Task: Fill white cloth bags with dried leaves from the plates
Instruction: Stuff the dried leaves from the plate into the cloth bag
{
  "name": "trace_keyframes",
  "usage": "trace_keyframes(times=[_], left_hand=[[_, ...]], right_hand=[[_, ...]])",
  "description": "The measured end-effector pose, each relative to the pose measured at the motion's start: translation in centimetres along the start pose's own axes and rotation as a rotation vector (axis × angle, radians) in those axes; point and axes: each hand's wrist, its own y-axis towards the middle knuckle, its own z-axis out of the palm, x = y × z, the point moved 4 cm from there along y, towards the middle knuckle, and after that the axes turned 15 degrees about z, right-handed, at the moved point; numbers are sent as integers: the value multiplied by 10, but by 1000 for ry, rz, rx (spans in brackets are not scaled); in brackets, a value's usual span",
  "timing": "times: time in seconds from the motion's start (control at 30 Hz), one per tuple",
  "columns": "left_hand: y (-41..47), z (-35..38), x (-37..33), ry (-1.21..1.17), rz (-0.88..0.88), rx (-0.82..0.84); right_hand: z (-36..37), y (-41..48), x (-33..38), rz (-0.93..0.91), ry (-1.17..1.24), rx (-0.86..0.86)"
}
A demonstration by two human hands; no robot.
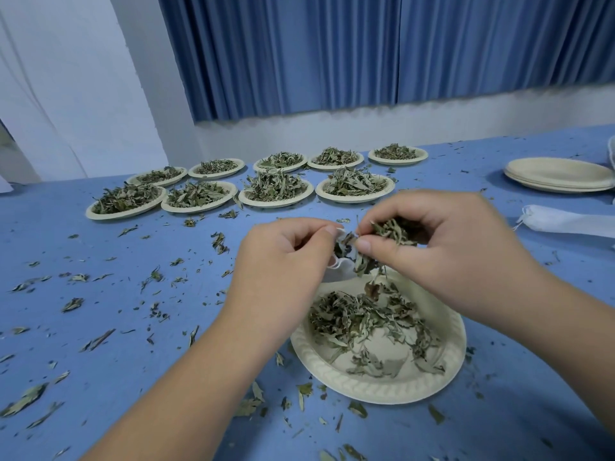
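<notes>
A cream paper plate [446, 367] with a thin layer of dried leaves [362, 319] lies on the blue table in front of me. Above its far rim my left hand [283, 261] grips a small white cloth bag [339, 271], mostly hidden behind the hand. My right hand [442, 244] holds a bunch of dried leaves [394, 229] at the bag's mouth, thumb and fingers curled round them. A few leaves hang down between the hands.
Several plates heaped with leaves [276, 189] stand in two rows at the back. A stack of empty plates [559, 174] and a white cloth bag [565, 221] lie at the right. Loose leaf scraps [100, 341] litter the table.
</notes>
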Motion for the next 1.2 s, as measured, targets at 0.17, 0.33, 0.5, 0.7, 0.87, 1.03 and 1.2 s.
trace_keyframes(times=[0.17,0.33,0.5,0.7,0.87,1.03,1.2], left_hand=[[-2,5,3,-100,-52,21],[-4,11,1,-151,-37,74],[-6,15,2,-202,-93,65],[-6,14,0,-232,-101,4],[-4,10,1,-233,-116,-35],[-4,10,0,-244,-117,-39],[-6,12,-4,-310,-123,-31]], right_hand=[[6,0,-4,-5,-48,-16],[7,0,-6,39,-116,-31],[9,0,-3,33,-225,14],[9,3,-4,93,-126,161],[12,1,-6,126,-80,292],[10,1,-4,97,-46,173],[6,0,0,20,-174,63]])
